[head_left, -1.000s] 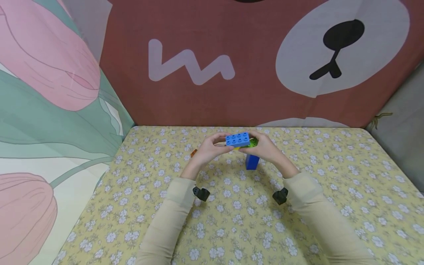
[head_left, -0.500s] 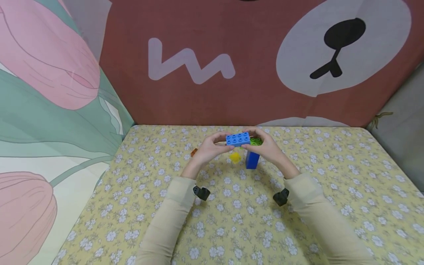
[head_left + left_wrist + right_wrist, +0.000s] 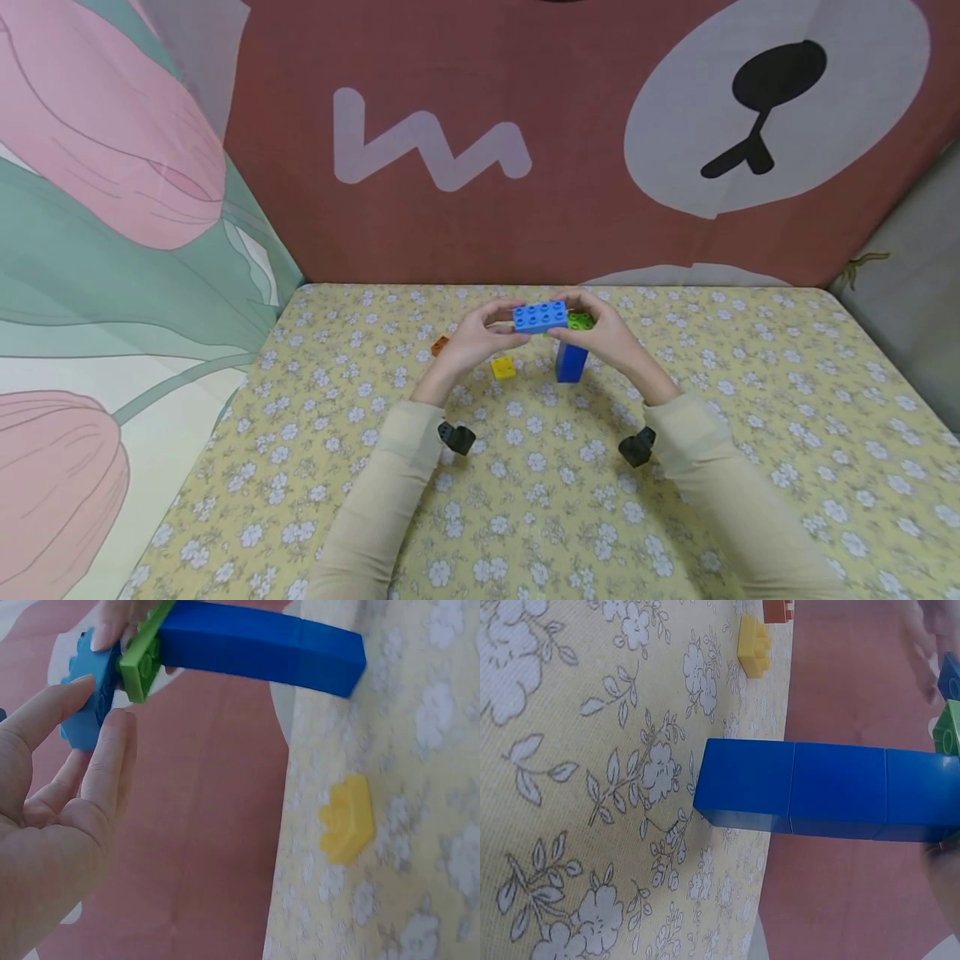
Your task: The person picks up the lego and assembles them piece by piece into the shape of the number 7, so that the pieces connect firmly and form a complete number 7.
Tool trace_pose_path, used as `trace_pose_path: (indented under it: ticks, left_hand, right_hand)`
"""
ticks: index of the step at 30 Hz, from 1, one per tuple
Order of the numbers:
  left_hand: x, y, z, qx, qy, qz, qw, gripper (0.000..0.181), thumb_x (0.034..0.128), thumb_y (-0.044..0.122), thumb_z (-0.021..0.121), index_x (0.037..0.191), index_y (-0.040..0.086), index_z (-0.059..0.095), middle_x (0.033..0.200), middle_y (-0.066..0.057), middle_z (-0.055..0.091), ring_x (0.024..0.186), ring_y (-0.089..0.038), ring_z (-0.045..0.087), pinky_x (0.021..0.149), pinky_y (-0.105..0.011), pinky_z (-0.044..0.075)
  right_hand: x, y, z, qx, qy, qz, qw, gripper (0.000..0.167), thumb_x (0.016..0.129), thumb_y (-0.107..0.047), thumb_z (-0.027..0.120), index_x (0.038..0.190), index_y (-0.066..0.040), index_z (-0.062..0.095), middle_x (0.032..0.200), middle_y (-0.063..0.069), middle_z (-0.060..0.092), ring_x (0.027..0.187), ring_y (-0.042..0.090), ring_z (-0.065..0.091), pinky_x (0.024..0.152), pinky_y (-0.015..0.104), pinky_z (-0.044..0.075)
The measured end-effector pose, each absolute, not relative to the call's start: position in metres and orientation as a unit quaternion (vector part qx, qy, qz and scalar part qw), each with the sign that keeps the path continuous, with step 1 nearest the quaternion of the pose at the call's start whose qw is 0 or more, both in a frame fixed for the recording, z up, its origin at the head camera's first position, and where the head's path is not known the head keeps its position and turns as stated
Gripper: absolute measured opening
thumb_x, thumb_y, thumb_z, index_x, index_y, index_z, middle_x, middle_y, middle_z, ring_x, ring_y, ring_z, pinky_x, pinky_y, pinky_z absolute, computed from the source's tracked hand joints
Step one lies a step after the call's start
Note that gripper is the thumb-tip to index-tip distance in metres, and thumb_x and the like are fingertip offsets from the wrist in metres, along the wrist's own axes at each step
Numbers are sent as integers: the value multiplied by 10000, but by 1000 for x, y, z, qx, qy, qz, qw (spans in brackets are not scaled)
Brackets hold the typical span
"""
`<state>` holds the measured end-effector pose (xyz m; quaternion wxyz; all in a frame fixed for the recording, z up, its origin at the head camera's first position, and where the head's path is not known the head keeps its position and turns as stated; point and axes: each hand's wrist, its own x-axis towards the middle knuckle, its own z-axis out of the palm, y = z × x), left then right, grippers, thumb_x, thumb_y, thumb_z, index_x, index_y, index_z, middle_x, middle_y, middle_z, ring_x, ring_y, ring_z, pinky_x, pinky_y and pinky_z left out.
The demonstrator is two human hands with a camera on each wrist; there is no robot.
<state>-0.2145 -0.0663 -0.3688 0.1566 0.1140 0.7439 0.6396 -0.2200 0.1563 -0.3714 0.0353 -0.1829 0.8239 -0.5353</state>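
The far edge of your worktop [image 3: 525, 508] crosses mid-frame against a reddish-brown backdrop [image 3: 450, 237]; its side edges spread towards the lower corners. Flowered surface stretches between your forearms and broadly to the right of them. Near the far edge, right of centre, a blue tower [image 3: 571, 364] of three visible blocks stands upright, topped by a green brick [image 3: 581, 321]. A yellow brick [image 3: 503, 368] lies to the tower's left in the frame, and a small orange brick [image 3: 439, 345] sits farther left, just beside your left wrist. Printed on the backdrop are a white zigzag [image 3: 435, 137] at upper centre and an animal muzzle [image 3: 675, 154] at upper right.

Both arms reach forward from the lower edge, converging. Your left hand [image 3: 477, 336] pinches the left end of a light-blue brick [image 3: 539, 317], studs upward; your right hand [image 3: 602, 332] pinches its right end, thumb nearest the camera. The light-blue brick is at tower-top height, just beside the green brick; whether these touch cannot be told.
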Motion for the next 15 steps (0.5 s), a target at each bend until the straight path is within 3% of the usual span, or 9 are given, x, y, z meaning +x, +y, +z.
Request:
trace_pose_path:
  ticks: [7,15]
  left_hand:
    - [-217,-74,-381,116,768,610,154,552,906,91,650,1418,132,447,1385,-150,497,1245,-302,538,974,-394,522]
    - [-224,-82,-402,120,834,518,147,513,895,86,660,1380,68,495,1346,-165,540,1194,-300,553,941,-403,525]
  right_hand:
    - [-220,161,-371,-163,827,-536,39,487,905,-209,669,1334,-75,484,1210,154,550,1099,249,514,900,374,461]
    - [-219,165,-370,-148,824,-545,41,510,892,-247,685,1336,-83,494,1217,122,545,1143,269,500,930,407,446]
